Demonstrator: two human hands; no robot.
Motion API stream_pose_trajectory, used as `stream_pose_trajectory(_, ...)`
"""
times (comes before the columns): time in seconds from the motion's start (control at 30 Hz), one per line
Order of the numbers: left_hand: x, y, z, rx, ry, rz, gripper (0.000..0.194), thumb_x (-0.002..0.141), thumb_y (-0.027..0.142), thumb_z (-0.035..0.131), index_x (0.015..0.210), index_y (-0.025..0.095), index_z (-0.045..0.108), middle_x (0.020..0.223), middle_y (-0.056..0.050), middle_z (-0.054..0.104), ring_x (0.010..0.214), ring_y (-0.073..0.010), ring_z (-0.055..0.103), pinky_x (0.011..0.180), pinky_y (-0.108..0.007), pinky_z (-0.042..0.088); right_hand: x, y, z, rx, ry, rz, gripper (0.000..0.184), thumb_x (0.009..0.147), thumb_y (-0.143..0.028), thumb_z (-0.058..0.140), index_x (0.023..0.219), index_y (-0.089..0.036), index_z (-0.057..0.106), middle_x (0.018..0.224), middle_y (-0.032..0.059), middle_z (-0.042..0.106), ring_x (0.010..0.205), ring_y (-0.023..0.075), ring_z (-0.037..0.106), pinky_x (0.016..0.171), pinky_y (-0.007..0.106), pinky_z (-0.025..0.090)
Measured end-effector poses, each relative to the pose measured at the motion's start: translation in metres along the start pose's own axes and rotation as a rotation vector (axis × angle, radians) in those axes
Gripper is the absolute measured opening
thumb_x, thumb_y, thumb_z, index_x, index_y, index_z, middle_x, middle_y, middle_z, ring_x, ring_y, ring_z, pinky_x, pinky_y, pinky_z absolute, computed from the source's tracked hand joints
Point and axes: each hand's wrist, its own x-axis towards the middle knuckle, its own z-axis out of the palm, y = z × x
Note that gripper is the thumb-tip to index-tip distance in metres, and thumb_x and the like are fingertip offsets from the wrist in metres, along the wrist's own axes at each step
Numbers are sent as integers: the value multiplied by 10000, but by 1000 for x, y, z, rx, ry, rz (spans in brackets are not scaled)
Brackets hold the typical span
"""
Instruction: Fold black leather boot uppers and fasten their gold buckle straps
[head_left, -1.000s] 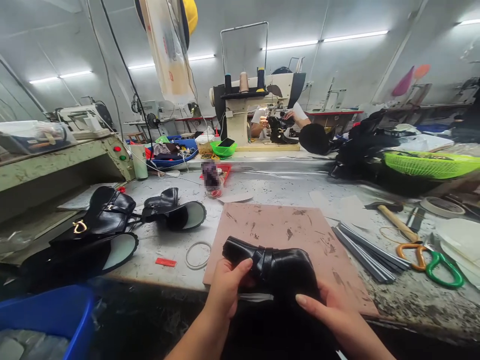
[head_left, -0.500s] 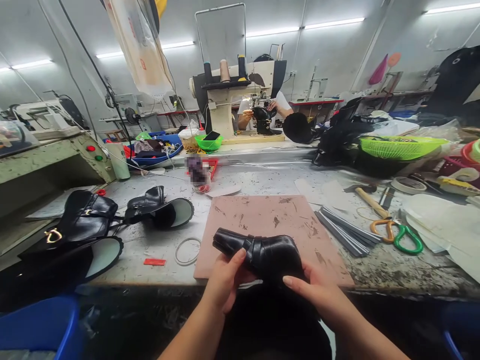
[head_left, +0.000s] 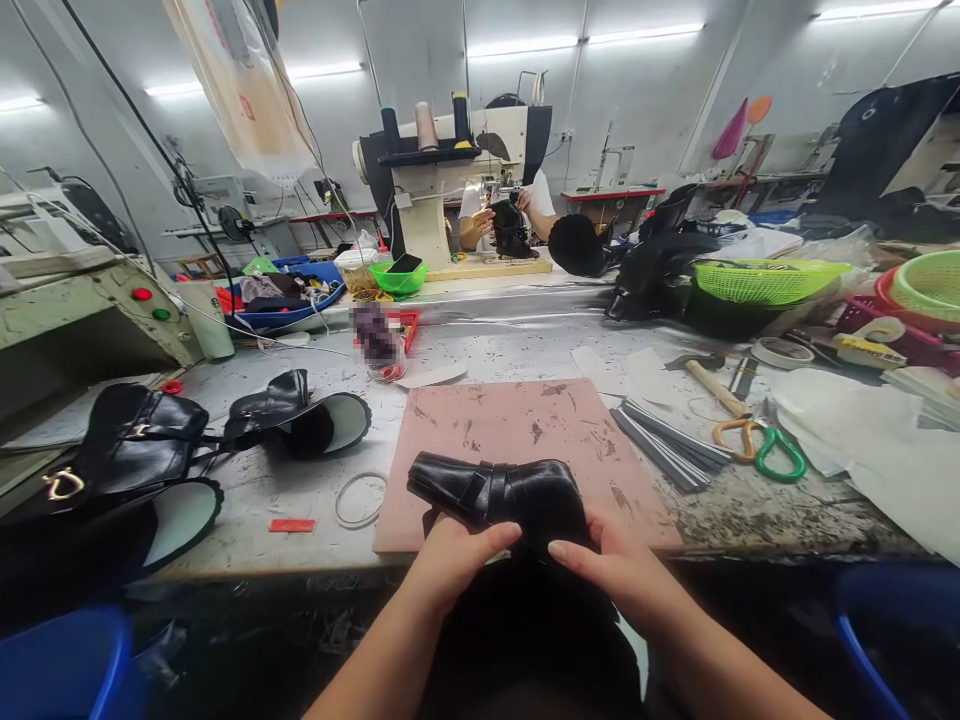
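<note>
The black boot upper (head_left: 499, 490) is held over the near part of the scuffed pink board (head_left: 502, 415) on the bench (head_left: 495, 350), its long axis running left to right, with the narrower, squared end pointing left and the rounded end right. It is glossy and smooth, crossed mid-length by straps, a dark matte part spreading toward the wearer. The left hand (head_left: 457, 560) and right hand (head_left: 626, 575) both grip its near side, thumbs on top.
</note>
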Motion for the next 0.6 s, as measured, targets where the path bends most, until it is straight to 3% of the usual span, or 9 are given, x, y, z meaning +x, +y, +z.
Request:
stream_pose_trajectory(0.2, 1, -8, 5, -52, 6, -10, 359, 591, 290, 773, 900, 127, 686, 989, -115, 688, 1017, -315, 589, 917, -418, 436, 0, 5, -5, 6, 5, -3, 460, 689, -419, 694, 1074, -186, 600, 1036, 88, 653, 1025, 278, 564, 906, 430, 423)
stream_pose_trajectory(0.33, 6, -15, 0, -133, -47, -11, 375, 603, 295, 768, 926, 128, 675, 950, -107, 697, 974, -299, 611, 919, -424, 433, 4, 14, -11, 110, -67, 158, 407, 643, -430, 727, 938, -160, 657, 816, 52, 684, 823, 230, 624, 803, 384, 461)
stream_pose_trajectory(0.43, 8, -14, -2, -27, -87, -5, 445, 583, 294, 780, 982, 133, 665, 1004, -118, 681, 1017, -319, 585, 935, -439, 415, 6, 19, -13, 160, -66, 212, 393, 617, -429, 746, 885, -153, 665, 723, 26, 669, 733, 193, 619, 734, 335, 466)
stream_pose_trajectory(0.53, 7, -12, 2, 65, -32, 27, 487, 545, 276, 797, 995, 141, 666, 1044, -123, 667, 1052, -340, 559, 950, -452, 399, 6, 17, -13, 135, -78, 185, 366, 610, -404, 759, 858, -154, 659, 742, 16, 661, 730, 173, 605, 708, 297, 457)
stream_pose_trajectory(0.6, 5, -10, 9, 6, -2, 51, 475, 534, 259, 796, 977, 137, 672, 1017, -118, 677, 1020, -335, 578, 940, -451, 409, 6, 11, -14, 114, -129, 169, 336, 612, -404, 756, 806, -150, 654, 714, 3, 640, 678, 147, 584, 662, 269, 446)
